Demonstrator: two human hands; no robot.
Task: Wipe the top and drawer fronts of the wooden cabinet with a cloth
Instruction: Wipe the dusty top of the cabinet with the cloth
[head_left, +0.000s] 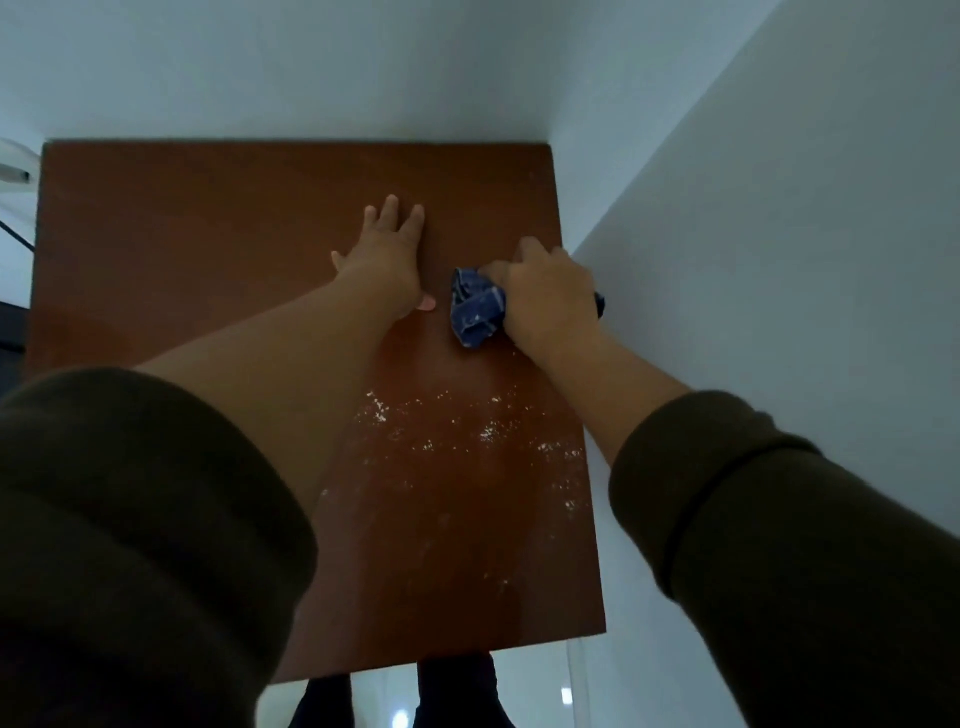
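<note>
The right hand curls its fingers over a crumpled blue cloth, bunching it against the cabinet top. The white dust specks lie on the wrist side of those fingers, toward the person, so the next stroke likely pulls back. Just beside the cloth, the left hand presses flat, fingers spread, its arm outstretched.
</note>
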